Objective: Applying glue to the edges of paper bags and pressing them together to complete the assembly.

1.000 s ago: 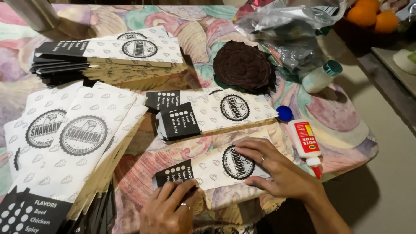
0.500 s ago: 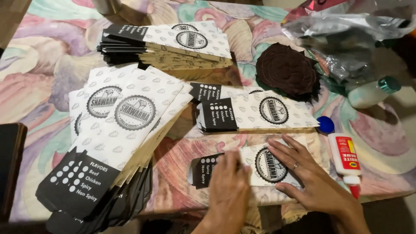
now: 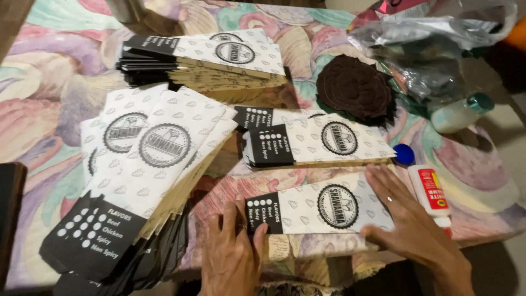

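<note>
now left hand (image 3: 233, 255) touches sleeve (image 3: 320, 208).

Paper sleeve (image 3: 323, 211) at front edge; small stack (image 3: 318, 143) behind, glue bottle (image 3: 433, 194) right (big pile (image 3: 137, 181) left).

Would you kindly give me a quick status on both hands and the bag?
Left hand and right hand flat, pressing the paper bag's ends. Glue bottle beside right hand. Nothing blocking.
</note>
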